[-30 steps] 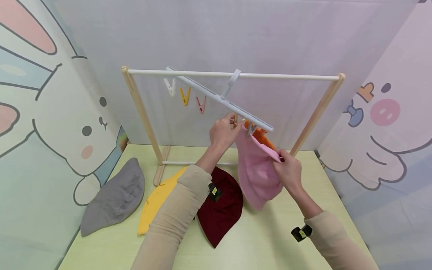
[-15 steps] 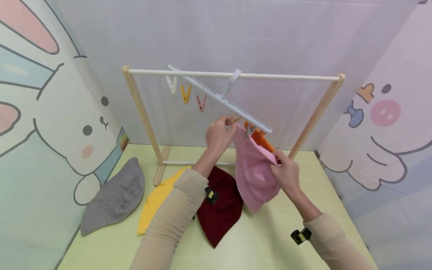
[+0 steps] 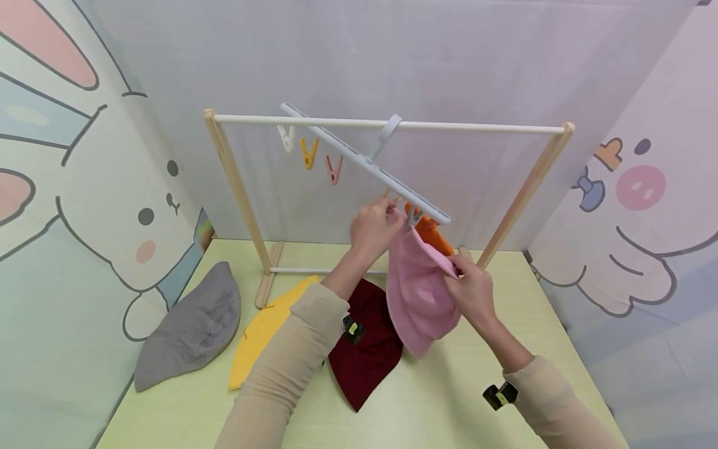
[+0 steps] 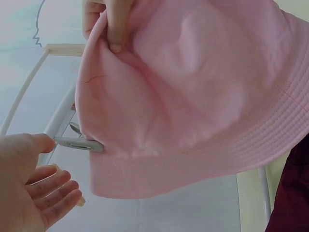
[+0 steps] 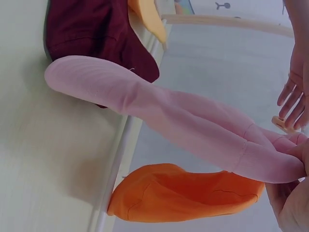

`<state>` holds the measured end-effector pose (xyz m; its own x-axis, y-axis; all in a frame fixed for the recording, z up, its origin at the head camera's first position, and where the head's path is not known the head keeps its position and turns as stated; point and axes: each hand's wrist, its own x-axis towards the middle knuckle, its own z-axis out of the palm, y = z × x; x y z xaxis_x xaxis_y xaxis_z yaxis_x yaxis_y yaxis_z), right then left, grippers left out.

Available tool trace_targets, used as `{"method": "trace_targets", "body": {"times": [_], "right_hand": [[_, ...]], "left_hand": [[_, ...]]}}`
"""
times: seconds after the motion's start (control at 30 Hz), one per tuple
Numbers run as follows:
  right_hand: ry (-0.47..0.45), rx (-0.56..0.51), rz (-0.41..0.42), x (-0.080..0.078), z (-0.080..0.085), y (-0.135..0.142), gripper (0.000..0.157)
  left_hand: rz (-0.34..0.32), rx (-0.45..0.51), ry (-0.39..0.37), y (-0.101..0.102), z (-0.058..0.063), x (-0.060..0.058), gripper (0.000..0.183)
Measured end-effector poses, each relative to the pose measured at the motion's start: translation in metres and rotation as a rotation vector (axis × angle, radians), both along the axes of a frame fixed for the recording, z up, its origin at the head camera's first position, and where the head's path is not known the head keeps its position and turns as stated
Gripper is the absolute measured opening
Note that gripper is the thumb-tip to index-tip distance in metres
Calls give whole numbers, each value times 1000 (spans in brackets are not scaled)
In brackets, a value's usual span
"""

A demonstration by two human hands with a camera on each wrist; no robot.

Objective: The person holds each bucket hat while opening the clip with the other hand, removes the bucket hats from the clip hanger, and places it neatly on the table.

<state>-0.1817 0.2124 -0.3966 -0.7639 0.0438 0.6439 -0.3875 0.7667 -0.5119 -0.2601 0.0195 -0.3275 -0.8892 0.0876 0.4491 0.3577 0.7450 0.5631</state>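
Observation:
A pink bucket hat (image 3: 421,293) hangs from a grey clip (image 4: 82,144) under the light-blue hanger (image 3: 359,159). My right hand (image 3: 472,290) pinches the hat's edge between thumb and fingers. My left hand (image 3: 373,229) is at the clipped side; in the left wrist view its thumb tip is at the end of the grey clip, with the other fingers spread apart from the hat. A beige clip (image 5: 285,124) shows beside those fingers. Behind the pink hat hangs an orange hat (image 5: 183,193).
White (image 3: 287,138), yellow (image 3: 308,154) and pink (image 3: 333,169) clips dangle from the hanger's left half. The hanger hooks over the rack's white bar (image 3: 471,127). Grey (image 3: 193,330), yellow (image 3: 269,330) and dark red hats (image 3: 364,362) lie on the table (image 3: 437,411).
The pink hat and my right hand have shifted slightly left and down. My left hand has moved from the beige clip down to the grey clip. The hanger has turned a little.

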Motion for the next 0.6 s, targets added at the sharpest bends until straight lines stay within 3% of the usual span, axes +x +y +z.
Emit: {"method": "trace_targets", "body": {"times": [0.27,0.6], "right_hand": [[32,14,41,1,1,-3,10],[52,25,106,5,2,-7,5]], "left_hand": [[-15,-54,-28,10,0,1,34],[-13,-83,-4,18,-3,-1,25]]}}
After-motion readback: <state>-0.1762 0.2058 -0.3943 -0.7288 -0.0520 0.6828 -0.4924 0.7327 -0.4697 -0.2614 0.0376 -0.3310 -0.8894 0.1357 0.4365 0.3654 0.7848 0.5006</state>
